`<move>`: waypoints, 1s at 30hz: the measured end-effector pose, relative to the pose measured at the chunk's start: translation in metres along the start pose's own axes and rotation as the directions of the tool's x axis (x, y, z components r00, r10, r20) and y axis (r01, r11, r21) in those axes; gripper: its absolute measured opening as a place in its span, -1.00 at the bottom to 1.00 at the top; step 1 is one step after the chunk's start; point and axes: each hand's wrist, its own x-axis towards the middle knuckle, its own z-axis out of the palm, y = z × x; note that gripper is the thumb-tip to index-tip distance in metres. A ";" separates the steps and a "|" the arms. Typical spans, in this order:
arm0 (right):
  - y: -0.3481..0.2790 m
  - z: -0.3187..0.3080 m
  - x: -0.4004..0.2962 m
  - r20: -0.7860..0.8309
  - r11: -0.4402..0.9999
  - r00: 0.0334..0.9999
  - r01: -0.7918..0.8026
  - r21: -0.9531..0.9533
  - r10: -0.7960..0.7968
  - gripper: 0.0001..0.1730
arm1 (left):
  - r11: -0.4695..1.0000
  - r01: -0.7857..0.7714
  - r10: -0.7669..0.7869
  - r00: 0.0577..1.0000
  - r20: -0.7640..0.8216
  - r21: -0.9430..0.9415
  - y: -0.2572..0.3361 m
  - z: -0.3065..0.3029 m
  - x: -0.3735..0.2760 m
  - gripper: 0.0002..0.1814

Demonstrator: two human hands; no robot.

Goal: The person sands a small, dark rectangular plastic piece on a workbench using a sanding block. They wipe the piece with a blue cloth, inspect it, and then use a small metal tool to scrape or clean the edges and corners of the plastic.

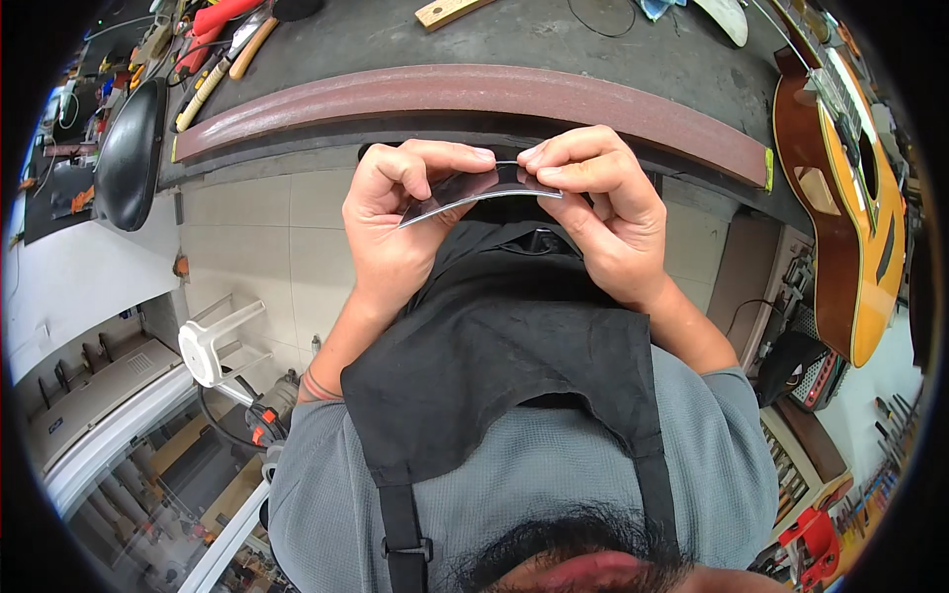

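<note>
A small dark, glossy sheet (474, 191) with a pale edge is held above the lap, in front of the bench edge. It looks slightly bowed. My left hand (397, 211) grips its left side, with a finger along the far edge and the thumb partly hidden beneath. At the right end, my right hand (612, 200) pinches it between fingertips on top and a thumb below. The fingertips of both hands nearly meet at the far edge. Just beyond them, a long reddish-brown bar (474, 87) with yellow-green ends lies along the front of the dark workbench (356, 44).
An acoustic guitar (864, 222) stands at the right edge of the bench. At the left are a black padded piece (132, 154), a yellow-handled knife (204, 93) and other hand tools. A wooden block (451, 10) lies farther back. A white stool (204, 352) is on the floor at left.
</note>
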 end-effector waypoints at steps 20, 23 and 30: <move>-0.052 -0.134 0.001 -0.225 0.517 0.974 -0.191 -0.834 -0.004 -0.85 | 0.747 -0.393 0.090 0.859 0.505 0.536 -0.057 0.119 0.117 -0.81; -0.056 -0.142 0.005 -0.143 0.414 0.989 -0.150 -0.898 0.048 -0.86 | 0.730 -0.409 0.085 0.850 0.520 0.547 -0.066 0.118 0.119 -0.81; -0.052 -0.153 0.014 0.066 0.274 0.996 0.046 -0.961 0.065 -0.84 | 0.564 -0.527 0.102 0.808 0.580 0.636 -0.059 0.117 0.120 -0.80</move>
